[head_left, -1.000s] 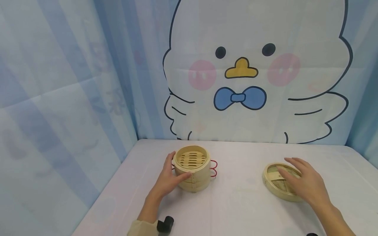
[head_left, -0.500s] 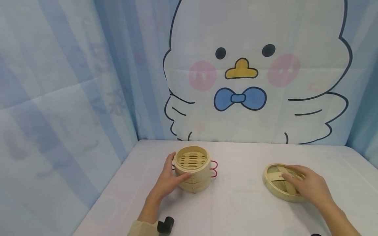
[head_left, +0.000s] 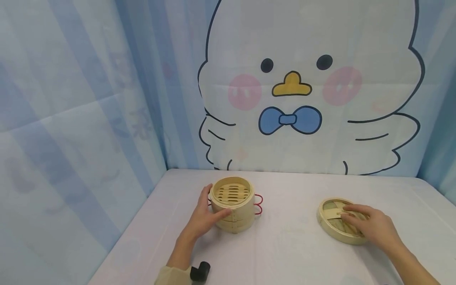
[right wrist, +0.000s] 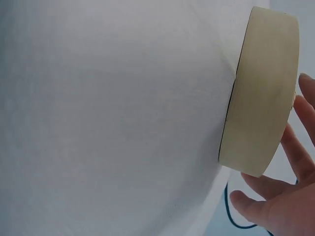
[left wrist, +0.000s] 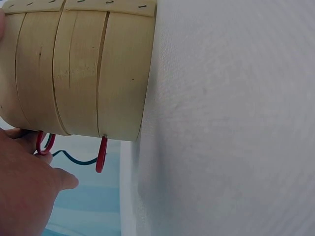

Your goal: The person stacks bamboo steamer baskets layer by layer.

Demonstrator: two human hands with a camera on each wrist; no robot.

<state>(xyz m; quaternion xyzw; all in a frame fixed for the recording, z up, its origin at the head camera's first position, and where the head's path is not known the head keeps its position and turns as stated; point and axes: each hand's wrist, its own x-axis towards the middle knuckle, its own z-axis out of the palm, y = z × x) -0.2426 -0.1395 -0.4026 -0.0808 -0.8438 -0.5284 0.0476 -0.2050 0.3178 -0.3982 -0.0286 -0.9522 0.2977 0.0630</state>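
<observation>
A two-tier bamboo steamer [head_left: 233, 217] stands on the table at centre left, its slotted rack [head_left: 232, 193] showing at the open top. My left hand [head_left: 203, 217] grips its left side, thumb across the front wall and fingers round the back. In the left wrist view, red loops [left wrist: 101, 155] stick out from the steamer's wall [left wrist: 78, 73]. To the right, a round woven bamboo lid [head_left: 333, 225] lies on the table. My right hand [head_left: 375, 225] pinches the top of this lid near its middle strip, partly hiding it. The right wrist view shows the lid's side wall [right wrist: 263, 93].
A pale cloth covers the table [head_left: 285, 253]. Behind it hangs a curtain [head_left: 295, 150] printed with a white cartoon bird, and another curtain [head_left: 71, 138] closes the left side. A black wrist device [head_left: 200, 272] sits by the left sleeve.
My right hand has come down onto the lid, and its spread fingers have drawn together at the lid's top. The left hand and the steamer have stayed in place.
</observation>
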